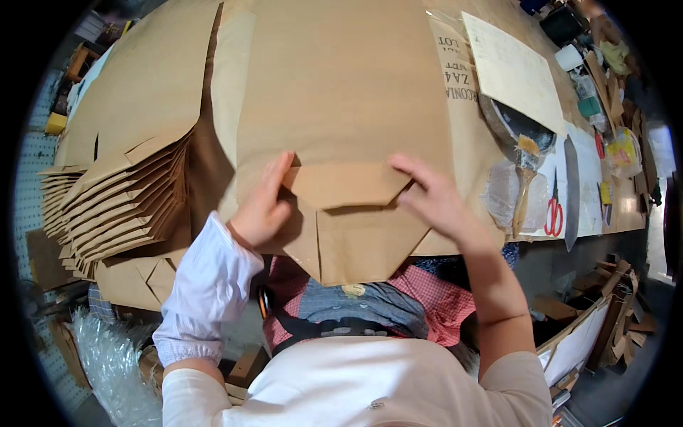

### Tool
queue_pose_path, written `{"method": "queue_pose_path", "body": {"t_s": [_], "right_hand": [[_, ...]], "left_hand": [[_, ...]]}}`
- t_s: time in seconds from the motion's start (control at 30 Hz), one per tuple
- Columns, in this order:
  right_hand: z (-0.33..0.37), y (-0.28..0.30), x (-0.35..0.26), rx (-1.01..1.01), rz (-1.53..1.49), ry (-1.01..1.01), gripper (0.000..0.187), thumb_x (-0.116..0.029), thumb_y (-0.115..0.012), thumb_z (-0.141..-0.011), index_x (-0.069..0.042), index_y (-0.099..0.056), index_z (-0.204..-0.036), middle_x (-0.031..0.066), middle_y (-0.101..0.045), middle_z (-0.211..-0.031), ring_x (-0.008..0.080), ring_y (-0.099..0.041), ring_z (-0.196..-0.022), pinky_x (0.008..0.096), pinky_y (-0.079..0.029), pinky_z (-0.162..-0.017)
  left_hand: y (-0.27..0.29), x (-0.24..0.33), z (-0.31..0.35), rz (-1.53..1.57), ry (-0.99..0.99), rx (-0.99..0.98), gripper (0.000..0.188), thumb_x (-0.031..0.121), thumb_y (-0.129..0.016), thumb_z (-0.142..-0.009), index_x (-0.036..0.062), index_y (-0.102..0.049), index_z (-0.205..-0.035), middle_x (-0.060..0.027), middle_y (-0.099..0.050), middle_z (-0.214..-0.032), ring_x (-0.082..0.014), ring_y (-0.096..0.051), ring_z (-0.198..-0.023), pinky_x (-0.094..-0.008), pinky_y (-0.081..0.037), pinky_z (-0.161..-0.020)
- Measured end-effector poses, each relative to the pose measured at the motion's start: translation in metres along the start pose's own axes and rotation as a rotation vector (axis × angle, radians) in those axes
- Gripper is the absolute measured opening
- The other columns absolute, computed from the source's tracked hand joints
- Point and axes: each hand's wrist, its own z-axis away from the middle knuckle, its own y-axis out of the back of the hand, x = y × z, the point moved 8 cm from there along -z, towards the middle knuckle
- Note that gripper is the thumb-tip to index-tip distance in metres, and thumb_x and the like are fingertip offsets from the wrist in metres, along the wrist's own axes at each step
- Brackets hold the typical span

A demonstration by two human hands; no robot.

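Note:
A large brown kraft paper bag (348, 92) lies flat on the table in front of me. Its near end is folded into an angular flap (356, 245), with a straight band of paper turned over across it. My left hand (265, 205) rests at the left end of this band, fingers stretched out and thumb apart. At the band's right end is my right hand (430, 196), its fingers spread and slightly blurred, touching the folded corner. Neither hand grips anything that I can see. A white sleeve cover (206, 285) is on my left forearm.
A fanned stack of folded paper bags (128, 199) stands at left. On the right are a glue brush (525, 178) by a dark pan (501, 121), red-handled scissors (553, 213), a long knife blade (571, 185) and a pale board (512, 71). Clear plastic (110, 370) lies low at left.

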Motion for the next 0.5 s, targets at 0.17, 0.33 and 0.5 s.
{"method": "queue_pose_path", "body": {"t_s": [0.17, 0.33, 0.5], "right_hand": [[-0.023, 0.013, 0.046, 0.232, -0.242, -0.173, 0.02, -0.007, -0.062, -0.085, -0.002, -0.063, -0.105, 0.0126, -0.059, -0.101, 0.0255, -0.058, -0.096, 0.0313, -0.048, -0.086], [-0.022, 0.015, 0.032, 0.264, -0.154, -0.071, 0.019, -0.006, -0.062, -0.084, -0.002, -0.063, -0.102, 0.0107, -0.059, -0.096, 0.0233, -0.058, -0.093, 0.0304, -0.048, -0.081], [0.003, 0.021, -0.036, 0.492, -0.06, 0.214, 0.018, -0.011, -0.063, -0.084, -0.007, -0.066, -0.101, 0.0093, -0.061, -0.084, 0.0247, -0.06, -0.083, 0.033, -0.05, -0.074]], "left_hand": [[0.02, 0.022, -0.035, -0.062, 0.133, 0.241, 0.045, 0.004, -0.069, -0.076, -0.0036, -0.057, -0.119, -0.0126, -0.066, -0.107, -0.0202, -0.062, -0.1, -0.0312, -0.049, -0.087], [0.012, 0.054, -0.04, -0.275, -0.043, 0.572, 0.04, 0.021, -0.078, -0.073, 0.0003, -0.063, -0.104, -0.0151, -0.066, -0.085, -0.0292, -0.064, -0.076, -0.0351, -0.051, -0.069], [0.014, 0.03, -0.035, 0.03, 0.034, 0.437, 0.034, 0.012, -0.077, -0.076, -0.0019, -0.063, -0.105, -0.0049, -0.065, -0.075, -0.0124, -0.062, -0.07, -0.0267, -0.049, -0.063]]}}
